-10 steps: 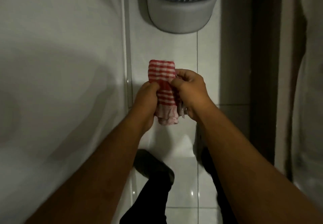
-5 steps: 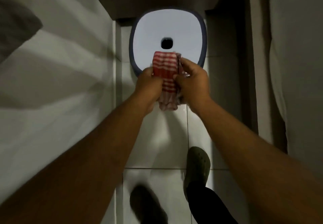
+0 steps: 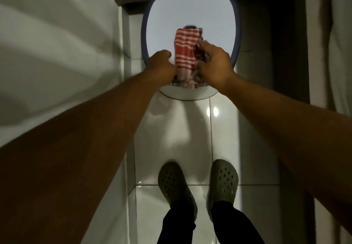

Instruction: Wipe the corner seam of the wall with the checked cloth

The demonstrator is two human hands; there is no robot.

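Note:
A red and white checked cloth (image 3: 185,53), folded into a narrow bundle, is held up between both hands above a white bin. My left hand (image 3: 162,66) grips its left edge. My right hand (image 3: 214,63) pinches its right side, with loose cloth bunched under the fingers. The wall (image 3: 57,43) runs along the left, and its corner seam (image 3: 122,57) is a pale vertical strip just left of my left hand. The cloth is apart from the wall.
A white bin with a dark blue rim (image 3: 237,34) stands on the glossy tiled floor (image 3: 181,133) right ahead. My two feet in dark green clogs (image 3: 175,186) stand below. A dark gap and a pale curtain (image 3: 339,43) lie on the right.
The view has tilted and moved forward, so the bin's top and both feet now show. Both hands still hold the cloth, now over the bin.

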